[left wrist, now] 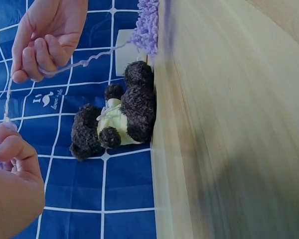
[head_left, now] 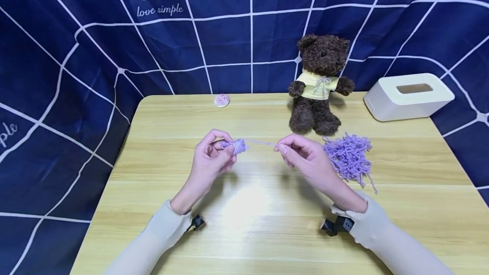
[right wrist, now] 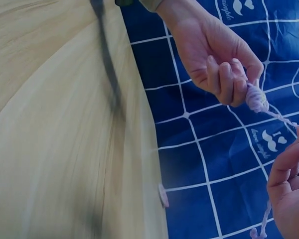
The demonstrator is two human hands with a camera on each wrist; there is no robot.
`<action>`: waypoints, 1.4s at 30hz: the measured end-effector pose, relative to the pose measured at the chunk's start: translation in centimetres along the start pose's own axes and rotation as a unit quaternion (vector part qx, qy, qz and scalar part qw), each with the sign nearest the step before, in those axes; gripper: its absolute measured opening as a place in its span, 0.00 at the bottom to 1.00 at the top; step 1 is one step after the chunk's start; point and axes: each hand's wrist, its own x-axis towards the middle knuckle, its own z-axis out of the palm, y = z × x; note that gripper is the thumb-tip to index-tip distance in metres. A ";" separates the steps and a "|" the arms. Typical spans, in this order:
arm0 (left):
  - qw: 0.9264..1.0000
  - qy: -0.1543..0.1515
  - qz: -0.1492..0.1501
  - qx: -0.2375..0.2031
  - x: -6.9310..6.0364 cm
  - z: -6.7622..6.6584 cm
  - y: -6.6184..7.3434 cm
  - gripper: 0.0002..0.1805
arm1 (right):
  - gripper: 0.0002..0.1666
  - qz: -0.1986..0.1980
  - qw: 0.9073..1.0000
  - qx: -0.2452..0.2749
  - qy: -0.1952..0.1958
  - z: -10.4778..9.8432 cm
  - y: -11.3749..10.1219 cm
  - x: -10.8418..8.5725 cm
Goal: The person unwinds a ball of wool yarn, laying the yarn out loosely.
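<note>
A small wound bundle of purple yarn [head_left: 239, 146] is gripped between the thumb and fingers of my left hand [head_left: 214, 154]. From it a single strand [head_left: 259, 141] runs across to my right hand [head_left: 305, 156], which pinches it with thumb and forefinger. In the left wrist view, the strand [left wrist: 84, 62] continues past my right hand [left wrist: 50, 45] to the loose yarn pile [left wrist: 147, 27]. Both hands are held above the table. The right wrist view shows the bundle [right wrist: 257, 97] at the fingertips of my left hand [right wrist: 214, 55].
A loose heap of purple yarn [head_left: 349, 158] lies beside my right forearm. Behind it a brown teddy bear [head_left: 318, 84] in a yellow shirt sits upright. At the back right stands a white tissue box [head_left: 408, 96]; a small pink round item [head_left: 221, 100] lies at the table's far edge.
</note>
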 end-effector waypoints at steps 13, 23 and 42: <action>1.000 -0.014 0.009 -0.003 0.1 -0.8 0.2 0.10 | 0.09 -0.030 0.999 0.020 -0.004 0.2 -0.7 -0.5; 0.997 -0.019 0.045 0.063 0.1 -1.4 -0.1 0.07 | 0.08 -0.036 0.997 0.047 0.043 -2.2 -0.8 -0.9; 0.996 -0.038 0.052 0.068 -0.1 -2.0 0.3 0.08 | 0.09 -0.092 0.912 0.275 0.290 -11.2 0.7 -2.0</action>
